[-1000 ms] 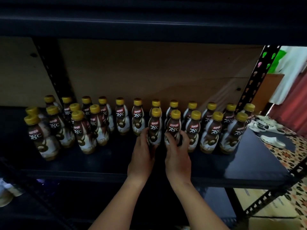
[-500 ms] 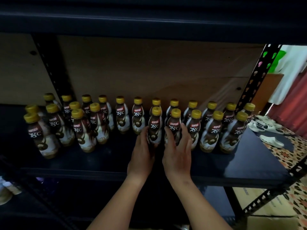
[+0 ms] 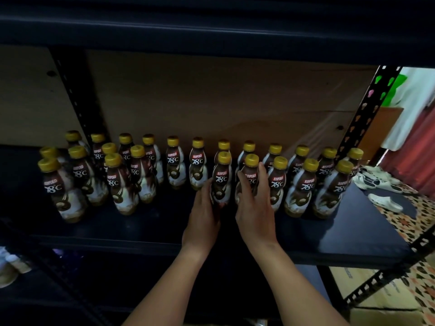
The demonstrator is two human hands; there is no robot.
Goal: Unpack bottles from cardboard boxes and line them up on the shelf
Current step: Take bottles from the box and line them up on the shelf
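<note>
Several brown-and-white Kopiko 78°C bottles with yellow caps stand in two rows on the dark shelf (image 3: 353,234). My left hand (image 3: 203,215) holds the front-row bottle (image 3: 221,182) near the middle, thumb on its left side and fingers hidden behind it. My right hand (image 3: 255,203) wraps the neighbouring front-row bottle (image 3: 251,171), with the thumb on its left and the fingers up along its right side. Both bottles stand upright on the shelf, close together. The front row has a gap to the left of my left hand, ahead of two back-row bottles (image 3: 197,161).
A clump of bottles (image 3: 117,182) stands at the left of the shelf. A black perforated upright (image 3: 367,109) marks the right end. Pale sandals (image 3: 383,201) lie on patterned floor beyond it. A cardboard box (image 3: 388,316) sits low right. A wooden back panel (image 3: 211,102) closes the shelf.
My right hand's fingers have slid higher and straighter along its bottle. Both hands and their two bottles have stayed at nearly the same spot.
</note>
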